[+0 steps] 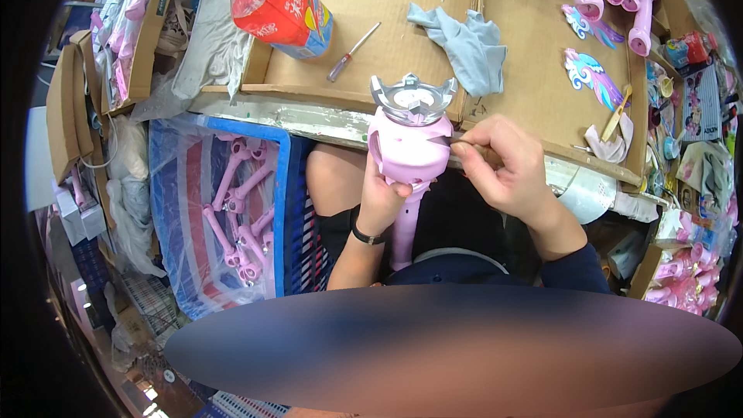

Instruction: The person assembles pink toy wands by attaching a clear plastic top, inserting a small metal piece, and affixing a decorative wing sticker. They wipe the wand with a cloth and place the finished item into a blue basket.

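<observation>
A pink toy wand (pixel 410 145) with a silver crown-shaped top (pixel 415 101) stands nearly upright in front of me, just below the workbench edge. My left hand (pixel 385 200) is closed around it under its round head, a dark band on the wrist. From the right, my right hand (pixel 507 166) pinches a thin, dark, pointed tool (pixel 443 140), its tip against the side of the wand's head. Most of the tool is hidden by the fingers, so its exact kind does not show. The wand's handle hangs down over my lap.
Cardboard trays on the bench hold a red-capped drink bottle (pixel 282 11), a screwdriver (pixel 354 52), a grey-blue cloth (pixel 464 45), wing-shaped pieces (pixel 592 77) and pink handles (pixel 641 15). At left, a blue crate (pixel 283 209) contains several pink wand parts (pixel 241 213).
</observation>
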`<state>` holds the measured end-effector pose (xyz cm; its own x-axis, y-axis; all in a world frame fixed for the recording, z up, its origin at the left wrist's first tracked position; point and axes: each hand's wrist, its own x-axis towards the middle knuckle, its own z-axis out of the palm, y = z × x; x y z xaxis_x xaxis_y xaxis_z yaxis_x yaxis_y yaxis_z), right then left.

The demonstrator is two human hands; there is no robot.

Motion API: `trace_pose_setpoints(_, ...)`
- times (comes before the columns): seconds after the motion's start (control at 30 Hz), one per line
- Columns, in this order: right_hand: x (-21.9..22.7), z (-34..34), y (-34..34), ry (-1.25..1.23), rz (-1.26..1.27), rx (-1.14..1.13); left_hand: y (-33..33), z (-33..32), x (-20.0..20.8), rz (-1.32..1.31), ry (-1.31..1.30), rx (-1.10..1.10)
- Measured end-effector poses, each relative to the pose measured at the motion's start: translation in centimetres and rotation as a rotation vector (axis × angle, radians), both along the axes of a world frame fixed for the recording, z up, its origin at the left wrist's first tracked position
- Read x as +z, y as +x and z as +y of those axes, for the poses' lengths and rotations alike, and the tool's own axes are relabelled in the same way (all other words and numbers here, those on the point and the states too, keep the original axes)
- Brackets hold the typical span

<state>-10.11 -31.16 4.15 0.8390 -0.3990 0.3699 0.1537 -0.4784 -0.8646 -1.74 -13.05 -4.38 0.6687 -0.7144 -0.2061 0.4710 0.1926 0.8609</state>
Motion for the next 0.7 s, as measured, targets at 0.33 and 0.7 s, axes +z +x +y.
trace_pose_setpoints(0.33,0.3,-0.1,0.1,-0.083,-0.081,-0.135,-0.4,-0.4,0.5,-0.066,0.003,0.047)
trace_pose_setpoints(0.7,1.8,-0.9,-0.5,-0.410,-0.086,0.016,-1.4,-1.5,1.5,-0.196,-0.014,0.124)
